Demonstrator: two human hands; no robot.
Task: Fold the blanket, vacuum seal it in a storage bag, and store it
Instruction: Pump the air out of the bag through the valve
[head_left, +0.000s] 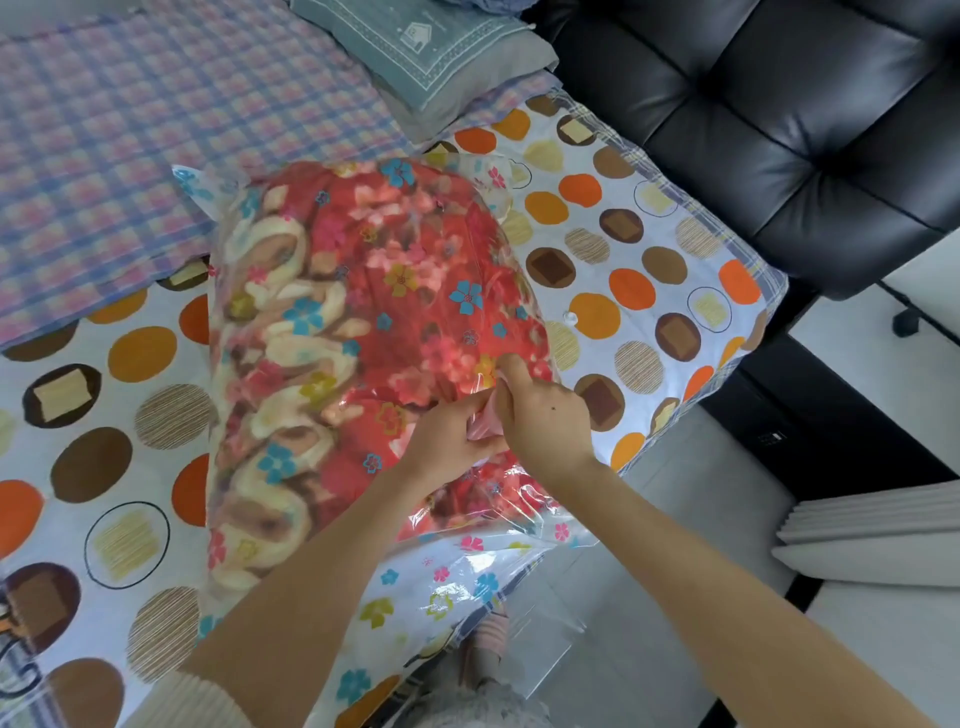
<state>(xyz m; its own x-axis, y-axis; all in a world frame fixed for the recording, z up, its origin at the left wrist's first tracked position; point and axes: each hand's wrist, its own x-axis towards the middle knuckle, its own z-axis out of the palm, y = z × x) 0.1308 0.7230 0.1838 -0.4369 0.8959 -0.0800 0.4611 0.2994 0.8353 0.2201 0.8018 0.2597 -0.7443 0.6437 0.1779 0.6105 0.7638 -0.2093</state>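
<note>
A folded red floral blanket (363, 291) lies inside a clear storage bag (457, 582) printed with small flowers, on the bed. The bag's open end hangs over the bed's near edge. My left hand (447, 441) and my right hand (540, 415) meet on top of the bag near its right side. Both pinch a small pink piece (485, 421) on the plastic; what it is I cannot tell.
The bed sheet (623, 249) has brown and orange dots. A plaid cover (156, 130) and a grey-blue pillow (415, 47) lie at the back. A black padded chair (779, 130) stands right of the bed. A small white cap (570, 318) sits on the sheet.
</note>
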